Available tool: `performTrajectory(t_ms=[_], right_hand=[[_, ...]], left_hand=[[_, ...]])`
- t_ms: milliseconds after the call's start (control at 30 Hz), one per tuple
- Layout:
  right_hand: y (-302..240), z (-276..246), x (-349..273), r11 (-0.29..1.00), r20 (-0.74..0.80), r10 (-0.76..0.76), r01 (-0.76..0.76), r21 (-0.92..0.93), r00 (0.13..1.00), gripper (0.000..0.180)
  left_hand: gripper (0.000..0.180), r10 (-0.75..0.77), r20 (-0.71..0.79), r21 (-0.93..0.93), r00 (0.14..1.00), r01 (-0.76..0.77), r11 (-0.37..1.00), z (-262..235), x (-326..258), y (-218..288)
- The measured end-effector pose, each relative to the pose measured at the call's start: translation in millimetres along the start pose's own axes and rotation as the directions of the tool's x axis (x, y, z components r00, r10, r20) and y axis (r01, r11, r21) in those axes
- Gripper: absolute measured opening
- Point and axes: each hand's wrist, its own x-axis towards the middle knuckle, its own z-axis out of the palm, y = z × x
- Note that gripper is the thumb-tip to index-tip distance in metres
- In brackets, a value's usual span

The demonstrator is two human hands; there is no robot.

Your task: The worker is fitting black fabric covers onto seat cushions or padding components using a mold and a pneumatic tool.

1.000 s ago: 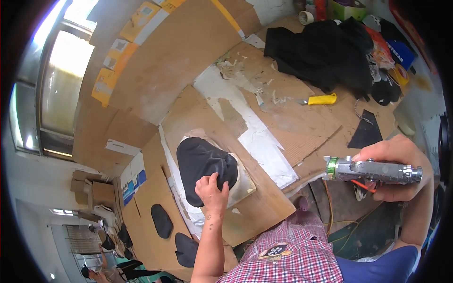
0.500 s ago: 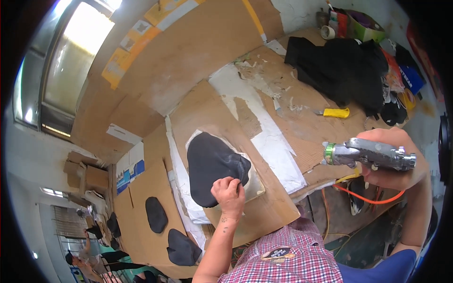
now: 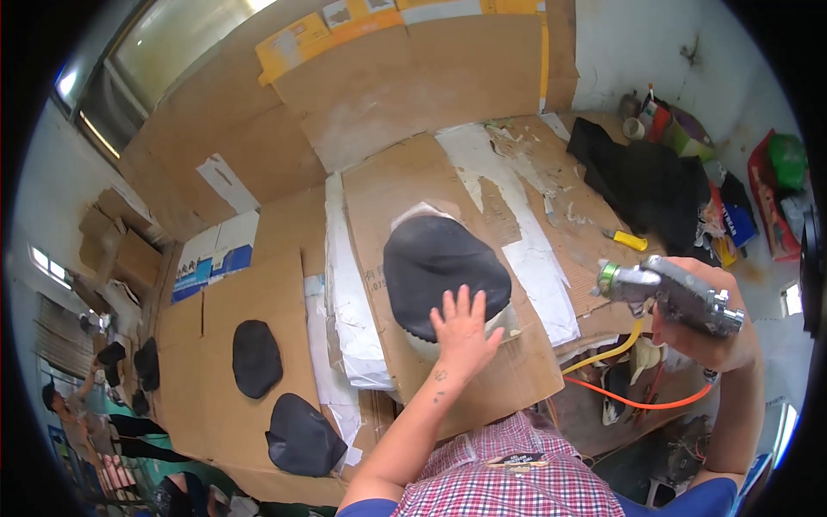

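A rounded black fabric piece (image 3: 439, 267) lies over a pale backing (image 3: 426, 211) on a cardboard board in front of me. My left hand (image 3: 465, 332) rests at its near right edge, fingers spread and gripping nothing. To the right, above the bench's front edge, my right hand (image 3: 715, 332) is wrapped around a metal spray gun (image 3: 668, 293) with a green ring at its nozzle, which points left. An orange hose (image 3: 646, 403) and a yellow hose (image 3: 607, 351) hang below the gun. How the fingers sit on the trigger cannot be made out.
Two more black pieces (image 3: 258, 359) (image 3: 303, 435) lie on cardboard to the left. A yellow-handled utility knife (image 3: 629, 239) and black cloth (image 3: 642, 181) are at the right. Cardboard walls (image 3: 422, 86) stand behind. A co-worker (image 3: 82, 414) is at far left.
My left hand has gone from pinching the black piece's near edge to spread fingers on it. The view has shifted; the spray gun stays in my right hand.
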Motion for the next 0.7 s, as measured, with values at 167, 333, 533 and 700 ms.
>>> performTrajectory(t_ms=[167, 333, 533, 700], right_hand=[[-52.4, 58.5, -12.4, 0.978, -0.106, 0.18, -0.189, -0.084, 0.978, 0.051], [-88.9, 117.7, -23.7, 0.877, 0.196, -0.12, 0.197, -0.439, 0.973, 0.05], [-138.6, 190.1, -34.7, 0.774, 0.279, -0.02, 0.192, -0.603, 0.96, 0.048], [-146.6, 227.4, -38.2, 0.699, 0.27, -0.078, 0.246, -0.671, 0.96, 0.048]], left_hand=[[0.073, 0.114, 0.0, -0.072, 0.993, -0.114, 0.991, 10.6, 4.8, 0.3], [0.071, 0.083, -0.022, -0.052, 0.996, -0.084, 0.995, 28.2, 19.4, -9.5], [0.058, 0.049, -0.071, -0.117, 0.996, -0.057, 0.991, 34.5, 33.1, 1.6], [0.039, 0.27, -0.163, -0.299, 0.949, -0.309, 0.903, 21.9, -0.3, 1.8]])
